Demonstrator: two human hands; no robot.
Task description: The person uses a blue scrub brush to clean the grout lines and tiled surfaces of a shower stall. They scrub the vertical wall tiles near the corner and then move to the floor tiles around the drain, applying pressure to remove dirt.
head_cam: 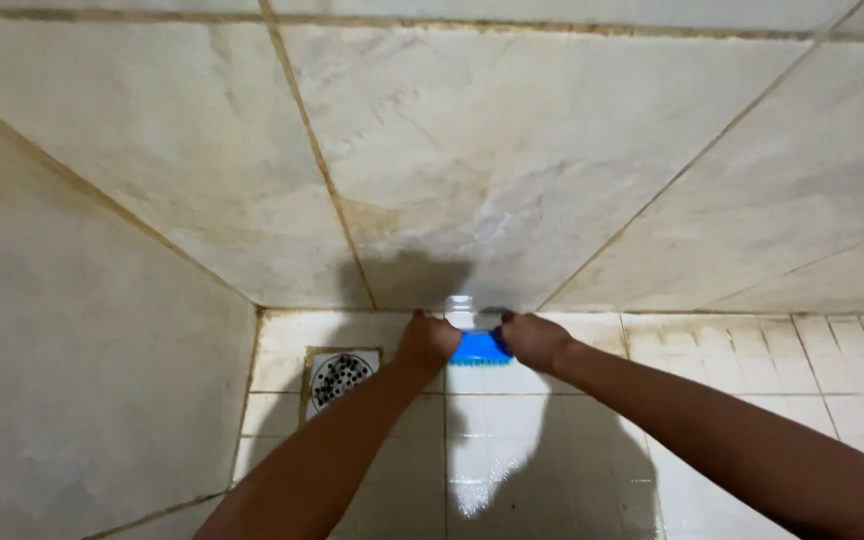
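Just below the middle of the frame, a blue scrub brush (479, 348) sits where the wall tiles (472, 150) meet the wet floor (512, 450). The left hand (426, 341) and right hand (535, 340) each pinch one end, grip pressed tight on it. It looks light, stiff plastic, likely slippery when wet; the ends give the surest hold. A round drain (341, 378) lies lower left.

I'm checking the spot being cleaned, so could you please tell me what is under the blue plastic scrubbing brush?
Under the blue plastic scrubbing brush lie wet white floor tiles where they meet the wall. Both hands, left and right, grip it, covering its ends; its bristles cannot be seen.
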